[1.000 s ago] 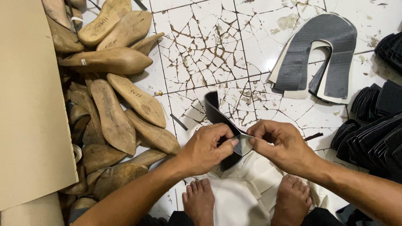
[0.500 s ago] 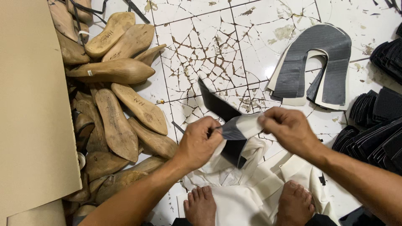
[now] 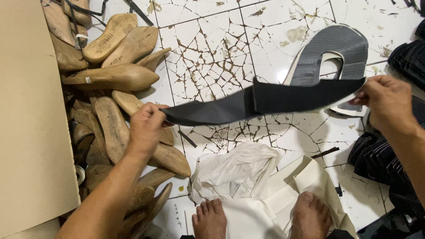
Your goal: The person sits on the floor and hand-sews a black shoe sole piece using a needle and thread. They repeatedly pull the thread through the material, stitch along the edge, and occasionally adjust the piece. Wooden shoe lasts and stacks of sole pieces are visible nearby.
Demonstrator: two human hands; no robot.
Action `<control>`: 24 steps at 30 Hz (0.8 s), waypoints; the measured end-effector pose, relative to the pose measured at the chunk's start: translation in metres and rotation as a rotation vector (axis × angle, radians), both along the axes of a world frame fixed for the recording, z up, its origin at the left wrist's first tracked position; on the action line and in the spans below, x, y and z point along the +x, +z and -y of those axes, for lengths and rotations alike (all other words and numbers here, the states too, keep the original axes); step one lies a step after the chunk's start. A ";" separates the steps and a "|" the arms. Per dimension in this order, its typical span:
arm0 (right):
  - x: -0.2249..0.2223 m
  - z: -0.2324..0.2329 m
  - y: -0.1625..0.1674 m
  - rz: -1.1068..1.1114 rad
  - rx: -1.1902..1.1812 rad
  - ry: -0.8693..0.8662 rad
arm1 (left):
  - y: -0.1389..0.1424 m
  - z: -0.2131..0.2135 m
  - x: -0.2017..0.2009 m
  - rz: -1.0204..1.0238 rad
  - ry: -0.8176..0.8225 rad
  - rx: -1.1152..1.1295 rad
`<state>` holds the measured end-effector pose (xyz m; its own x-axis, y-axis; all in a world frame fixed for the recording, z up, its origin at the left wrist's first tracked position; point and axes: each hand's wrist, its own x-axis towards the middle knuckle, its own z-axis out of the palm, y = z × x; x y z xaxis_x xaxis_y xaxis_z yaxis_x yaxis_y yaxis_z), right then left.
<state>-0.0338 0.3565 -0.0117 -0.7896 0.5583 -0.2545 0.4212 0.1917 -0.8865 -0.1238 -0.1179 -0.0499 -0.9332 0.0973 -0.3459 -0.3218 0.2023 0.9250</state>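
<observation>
I hold a long curved black strip of shoe material [image 3: 261, 102] stretched out flat between both hands, above the cracked white tile floor. My left hand [image 3: 145, 127] pinches its pointed left end, over the wooden shoe lasts. My right hand [image 3: 388, 102] grips its right end, where a white underside edge shows. Behind the strip lies a stack of grey U-shaped cut pieces [image 3: 333, 54] on the floor.
A heap of wooden shoe lasts [image 3: 114, 78] fills the left side beside a tan cardboard sheet [image 3: 27, 115]. White cloth [image 3: 234, 172] and cream pieces lie by my bare feet [image 3: 211, 219]. Stacks of black cut pieces [image 3: 376, 155] sit at the right.
The folded black strip has been pulled open to full length. My hands moved apart, the left one leftward and the right one far to the right.
</observation>
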 end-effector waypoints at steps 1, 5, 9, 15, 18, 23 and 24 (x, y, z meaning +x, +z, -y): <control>-0.001 -0.002 0.003 0.003 0.032 0.002 | 0.001 0.001 -0.002 -0.017 0.008 0.049; -0.007 -0.004 0.016 0.016 0.144 0.029 | 0.010 0.008 -0.016 -0.028 0.070 0.071; -0.015 -0.005 0.018 0.000 0.137 0.012 | 0.015 0.014 -0.028 -0.107 0.078 0.138; -0.025 -0.011 0.023 -0.162 -0.019 0.056 | 0.025 0.012 -0.026 -0.158 0.023 -0.161; -0.022 -0.009 0.025 -0.219 -0.100 0.021 | 0.021 0.001 -0.021 -0.125 -0.030 0.287; -0.010 0.001 0.012 -0.235 -0.106 0.048 | 0.008 -0.013 -0.007 0.028 -0.081 0.082; -0.008 0.001 0.009 -0.221 -0.070 0.085 | 0.005 -0.016 -0.005 0.062 -0.099 0.075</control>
<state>-0.0422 0.3558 -0.0029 -0.8739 0.4743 -0.1063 0.2007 0.1529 -0.9677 -0.1288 -0.1015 -0.0449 -0.8946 0.2161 -0.3910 -0.3608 0.1669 0.9176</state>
